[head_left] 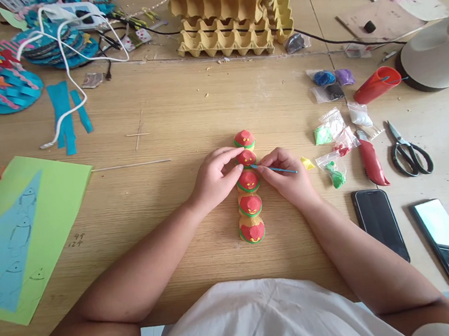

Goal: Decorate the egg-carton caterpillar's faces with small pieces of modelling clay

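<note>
On the table (167, 104), the row of red cups (250, 205) runs twelve to six o'clock. Your right hand (287, 181) pinches a blue tool (280, 170), its tip hard to make out. Your left hand (216, 176) spreads thumb and forefinger astride the second cup (246, 157) from twelve; I can't tell whether they clamp it. The frame crops the egg cartons (225, 35) at twelve.

Handwritten numbers (75, 240), small and dark, on wooden tabletop (175, 97), left of frame below mid-height. Two short rows: upper perhaps "99", lower perhaps "124"; strokes too faint for certainty.
</note>
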A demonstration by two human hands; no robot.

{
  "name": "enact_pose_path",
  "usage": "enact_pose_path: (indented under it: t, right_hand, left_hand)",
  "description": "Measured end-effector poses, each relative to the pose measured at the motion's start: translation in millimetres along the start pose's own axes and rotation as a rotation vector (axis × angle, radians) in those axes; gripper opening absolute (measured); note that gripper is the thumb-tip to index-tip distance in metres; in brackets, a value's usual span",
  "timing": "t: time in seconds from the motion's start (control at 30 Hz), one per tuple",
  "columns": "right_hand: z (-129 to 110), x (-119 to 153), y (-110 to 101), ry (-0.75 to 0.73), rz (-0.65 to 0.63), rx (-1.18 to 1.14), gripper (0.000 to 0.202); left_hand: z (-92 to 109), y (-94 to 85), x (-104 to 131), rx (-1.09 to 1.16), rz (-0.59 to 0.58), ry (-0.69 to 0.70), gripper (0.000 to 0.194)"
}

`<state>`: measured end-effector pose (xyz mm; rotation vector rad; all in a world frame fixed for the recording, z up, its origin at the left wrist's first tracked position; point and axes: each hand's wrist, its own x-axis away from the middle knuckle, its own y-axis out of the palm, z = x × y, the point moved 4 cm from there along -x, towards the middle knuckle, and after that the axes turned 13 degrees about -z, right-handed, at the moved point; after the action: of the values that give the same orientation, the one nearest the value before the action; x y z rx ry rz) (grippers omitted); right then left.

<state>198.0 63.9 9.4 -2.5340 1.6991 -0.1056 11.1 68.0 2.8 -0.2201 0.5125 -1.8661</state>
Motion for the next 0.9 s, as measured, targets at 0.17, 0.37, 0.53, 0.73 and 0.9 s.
enact_pose_path:
  t: [0.17, 0.37, 0.53, 0.73, 0.9]
  right_hand:
    - [2.2, -0.3, 0.5, 0.006, -0.009, -0.003, 0.026]
    - [2.7, -0.5, 1.4, 0.011, -0.012, -0.007, 0.027]
    - [1.6, -0.9, 1.0, 0.004, -0.006, 0.002, 0.026]
    - [4.7, -0.2, 0.8, 0.016, -0.014, -0.019, 0.025]
    - [3.6, 0.6, 1.7, 0.024, -0.037, -0.042, 0.022]
  left_hand:
    - [-0.6, 0.0, 0.1, -0.003, 0.005, 0.004, 0.037]
    - [-0.5, 0.3, 0.7, -0.005, 0.005, -0.002, 0.038]
    - [-0.2, 0.1, 0.3, -0.006, 0.010, 0.002, 0.038]
    - [-0.7, 0.0, 0.0, -0.004, 0.009, 0.005, 0.037]
    - [-0.9, -0.1, 0.5, -0.010, 0.012, 0.008, 0.038]
